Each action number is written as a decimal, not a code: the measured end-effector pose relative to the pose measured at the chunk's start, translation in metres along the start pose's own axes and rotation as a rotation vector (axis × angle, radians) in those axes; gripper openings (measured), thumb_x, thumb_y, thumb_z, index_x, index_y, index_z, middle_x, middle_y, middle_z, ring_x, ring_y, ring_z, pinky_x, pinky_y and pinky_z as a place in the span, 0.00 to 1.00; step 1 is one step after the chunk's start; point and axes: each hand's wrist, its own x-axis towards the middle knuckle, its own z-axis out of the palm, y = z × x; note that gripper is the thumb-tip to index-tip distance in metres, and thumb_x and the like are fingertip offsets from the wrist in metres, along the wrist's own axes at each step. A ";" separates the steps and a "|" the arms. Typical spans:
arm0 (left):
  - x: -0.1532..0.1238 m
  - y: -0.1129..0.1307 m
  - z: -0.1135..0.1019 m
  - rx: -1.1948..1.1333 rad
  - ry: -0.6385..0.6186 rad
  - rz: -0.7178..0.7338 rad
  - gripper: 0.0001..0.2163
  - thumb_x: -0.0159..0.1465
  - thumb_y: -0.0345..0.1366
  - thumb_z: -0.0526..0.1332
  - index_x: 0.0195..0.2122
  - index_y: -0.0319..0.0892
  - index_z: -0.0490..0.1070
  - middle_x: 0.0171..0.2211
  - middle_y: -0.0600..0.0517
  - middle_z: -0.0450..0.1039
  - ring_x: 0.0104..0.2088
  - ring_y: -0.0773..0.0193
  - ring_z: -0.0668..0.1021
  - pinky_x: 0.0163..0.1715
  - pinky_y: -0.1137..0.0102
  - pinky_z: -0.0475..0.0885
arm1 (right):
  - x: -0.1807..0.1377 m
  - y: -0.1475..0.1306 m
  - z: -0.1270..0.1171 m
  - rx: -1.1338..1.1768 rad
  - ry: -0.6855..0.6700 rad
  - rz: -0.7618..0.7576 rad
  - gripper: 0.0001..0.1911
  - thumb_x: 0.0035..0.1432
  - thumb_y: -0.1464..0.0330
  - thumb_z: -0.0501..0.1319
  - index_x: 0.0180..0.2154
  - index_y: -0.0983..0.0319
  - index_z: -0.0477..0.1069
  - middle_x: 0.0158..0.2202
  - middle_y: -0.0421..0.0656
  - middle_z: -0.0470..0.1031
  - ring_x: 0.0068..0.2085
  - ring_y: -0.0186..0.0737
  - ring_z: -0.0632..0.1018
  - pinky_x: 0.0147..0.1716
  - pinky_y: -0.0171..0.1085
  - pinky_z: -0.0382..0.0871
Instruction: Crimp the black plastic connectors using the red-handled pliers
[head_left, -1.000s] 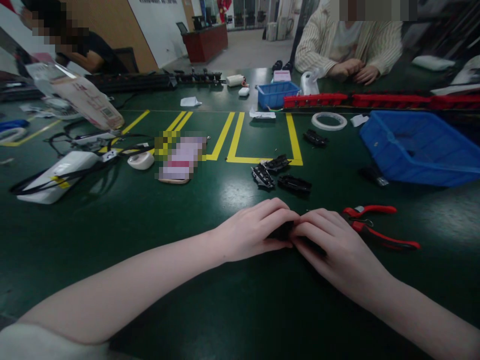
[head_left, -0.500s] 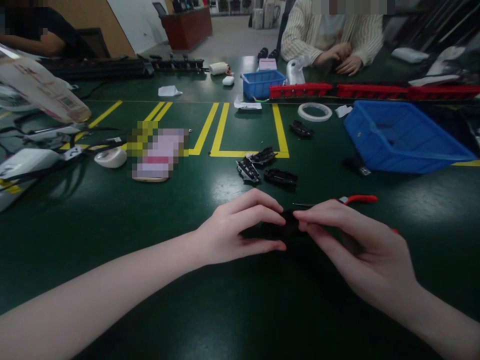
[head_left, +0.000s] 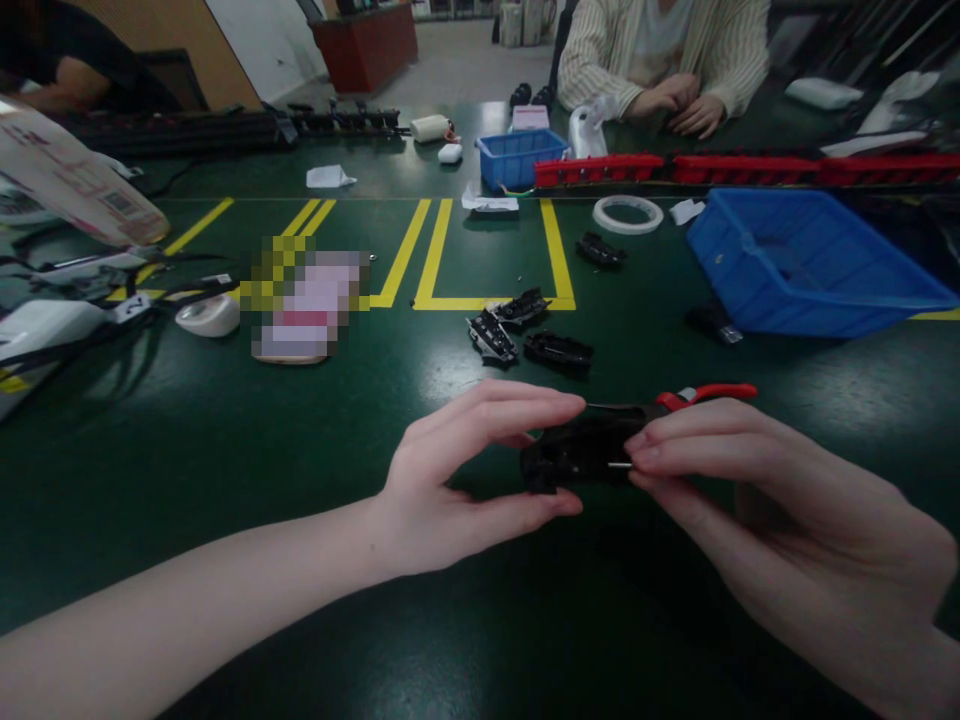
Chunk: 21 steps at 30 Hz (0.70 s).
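Note:
My left hand (head_left: 465,470) grips a black plastic housing (head_left: 566,458) low over the green table, fingers along its far side and thumb along its near side. My right hand (head_left: 780,500) pinches a thin silvery pin (head_left: 619,465) at the housing's right part; whether the pin sits in the housing or just over it, I cannot tell. Behind my right hand lie red-handled pliers (head_left: 724,391), partly hidden. Beyond the hands, similar black parts rest close together: one with grey edges (head_left: 491,336), one behind it (head_left: 525,306) and a darker one (head_left: 559,350).
A blue bin (head_left: 817,265) stands at the right, a smaller blue bin (head_left: 521,160) farther back. A roll of tape (head_left: 628,214) and another black part (head_left: 600,250) lie between. Left are a phone (head_left: 307,305) and cables. A person in a striped sleeve (head_left: 592,60) sits opposite.
My right hand has shifted right and nearer, and the pin now shows at its fingertips. The black housing is more exposed, with my left fingers spread wider around it. The view has shifted slightly.

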 end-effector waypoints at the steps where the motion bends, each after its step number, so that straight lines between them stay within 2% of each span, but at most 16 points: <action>1: 0.000 0.002 0.001 -0.008 0.002 -0.009 0.21 0.57 0.31 0.68 0.52 0.43 0.70 0.48 0.45 0.73 0.48 0.59 0.76 0.40 0.71 0.78 | 0.001 -0.001 -0.001 -0.027 -0.009 0.004 0.12 0.57 0.76 0.61 0.39 0.54 0.71 0.36 0.38 0.76 0.38 0.39 0.78 0.38 0.39 0.74; 8: 0.000 0.006 -0.001 0.027 -0.043 0.023 0.21 0.56 0.34 0.70 0.51 0.42 0.72 0.46 0.45 0.75 0.45 0.60 0.78 0.45 0.68 0.77 | 0.006 -0.009 -0.006 -0.087 -0.141 -0.094 0.06 0.61 0.74 0.56 0.38 0.57 0.69 0.33 0.39 0.76 0.34 0.33 0.78 0.31 0.32 0.74; 21: 0.001 0.005 -0.004 0.142 -0.095 0.052 0.20 0.59 0.35 0.68 0.53 0.45 0.71 0.47 0.47 0.74 0.45 0.62 0.78 0.43 0.69 0.78 | 0.006 -0.009 -0.002 -0.124 -0.138 -0.112 0.07 0.59 0.75 0.56 0.36 0.58 0.70 0.32 0.40 0.77 0.33 0.35 0.78 0.30 0.33 0.73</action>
